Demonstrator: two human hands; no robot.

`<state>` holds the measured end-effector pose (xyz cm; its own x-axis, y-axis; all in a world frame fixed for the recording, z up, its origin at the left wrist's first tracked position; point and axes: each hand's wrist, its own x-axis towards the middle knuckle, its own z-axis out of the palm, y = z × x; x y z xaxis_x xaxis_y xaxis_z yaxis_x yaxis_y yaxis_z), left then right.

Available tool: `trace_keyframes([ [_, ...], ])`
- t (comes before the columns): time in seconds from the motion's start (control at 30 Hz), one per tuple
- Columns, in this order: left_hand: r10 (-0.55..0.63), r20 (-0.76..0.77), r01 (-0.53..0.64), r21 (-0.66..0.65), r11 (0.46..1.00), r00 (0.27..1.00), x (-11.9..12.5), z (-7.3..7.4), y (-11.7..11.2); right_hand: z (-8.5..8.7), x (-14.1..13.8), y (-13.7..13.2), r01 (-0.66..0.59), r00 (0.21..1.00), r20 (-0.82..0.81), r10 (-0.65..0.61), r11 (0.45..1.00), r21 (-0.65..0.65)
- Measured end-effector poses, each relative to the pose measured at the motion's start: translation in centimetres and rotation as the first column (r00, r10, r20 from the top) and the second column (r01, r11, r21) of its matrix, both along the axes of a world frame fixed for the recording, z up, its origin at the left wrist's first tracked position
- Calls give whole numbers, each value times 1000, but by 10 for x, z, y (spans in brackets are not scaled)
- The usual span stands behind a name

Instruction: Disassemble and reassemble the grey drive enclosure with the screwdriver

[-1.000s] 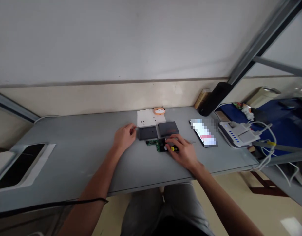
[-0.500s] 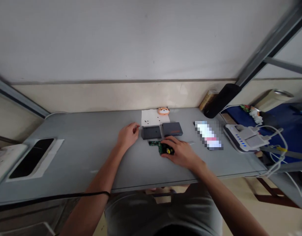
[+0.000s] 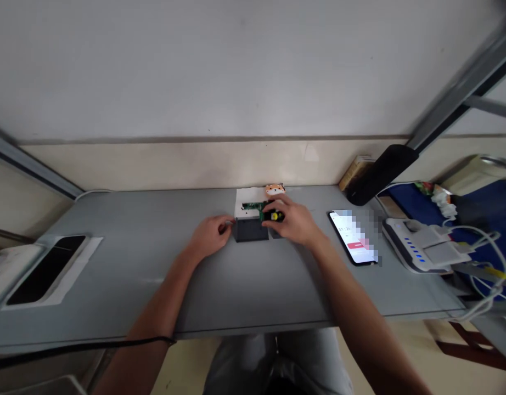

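Observation:
My right hand (image 3: 292, 219) pinches a green circuit board (image 3: 253, 207) with black and yellow parts on it, held above the far edge of a shallow dark casing half (image 3: 252, 230). Curled at the casing's far left corner, my left hand (image 3: 212, 237) has thumb and fingertips together against its edge. A second dark casing piece (image 3: 275, 234) lies just to the right, mostly covered by my right hand. Behind them, small dark screws (image 3: 242, 209) rest on a white sheet of paper (image 3: 247, 195), partly hidden by the board.
An orange animal-faced object (image 3: 275, 190) sits at the paper's back right. To the right are a lit phone (image 3: 352, 236), a black cylinder (image 3: 380, 174) and a white power strip (image 3: 417, 247) with cables. Another phone (image 3: 47, 269) lies far left. A black cord (image 3: 92, 345) crosses my left forearm.
My right hand has lifted the circuit board from the desk in front and carried it away from me, over the casing. My left hand stays near the casing corner. The view has shifted slightly.

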<state>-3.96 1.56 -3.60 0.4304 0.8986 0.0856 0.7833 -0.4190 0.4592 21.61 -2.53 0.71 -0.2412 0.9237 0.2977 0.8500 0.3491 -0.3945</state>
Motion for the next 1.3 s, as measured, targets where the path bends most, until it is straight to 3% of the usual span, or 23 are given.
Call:
trace_keyframes([
  [0.2, -28, 4, 28, 10, 1000, 1000, -1, -2, 1, -16, -7, -9, -61, 990, 125, 72, 994, -89],
  [0.47, 65, -31, -66, -40, 997, 997, 6, 1, -2, -16, -11, -7, -72, 990, 112, 91, 984, -161],
  [0.97, 54, 73, -52, -25, 998, 996, 7, -1, -1, -22, -11, -6, -87, 994, 51, 92, 993, -84],
  [1.3, 15, 124, -8, -55, 998, 992, 5, -3, 3, -22, -17, -10, -96, 976, 183, 118, 988, -122],
])
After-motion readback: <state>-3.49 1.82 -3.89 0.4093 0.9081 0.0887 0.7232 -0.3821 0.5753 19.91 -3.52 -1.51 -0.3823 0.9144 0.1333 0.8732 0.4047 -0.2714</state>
